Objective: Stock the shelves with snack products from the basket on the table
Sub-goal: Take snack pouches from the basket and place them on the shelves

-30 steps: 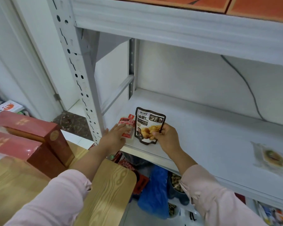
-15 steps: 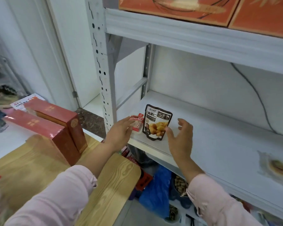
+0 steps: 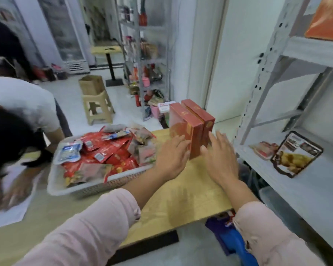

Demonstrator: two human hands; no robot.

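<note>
A white basket (image 3: pixel 112 182) heaped with red and brown snack packets (image 3: pixel 112 152) stands on the wooden table (image 3: pixel 183 200). Both my hands hover over the table, empty, fingers straight. My left hand (image 3: pixel 171 156) is beside the basket's right end, in front of two upright red boxes (image 3: pixel 192 129). My right hand (image 3: pixel 219 158) is just right of those boxes. On the white shelf (image 3: pixel 315 189) at right lie a dark chestnut pouch (image 3: pixel 296 154) and a small red packet (image 3: pixel 265 149).
Another person (image 3: pixel 21 116) in a white shirt bends over the table's left side. A beige stool (image 3: pixel 97 108) with a paper bag and a loaded metal rack (image 3: pixel 146 60) stand beyond. A blue bag (image 3: pixel 233 242) lies under the shelf.
Both hands have let go of the packets, which lie on the shelf, and drawn back over the table. My view has swung left from the shelf to the basket.
</note>
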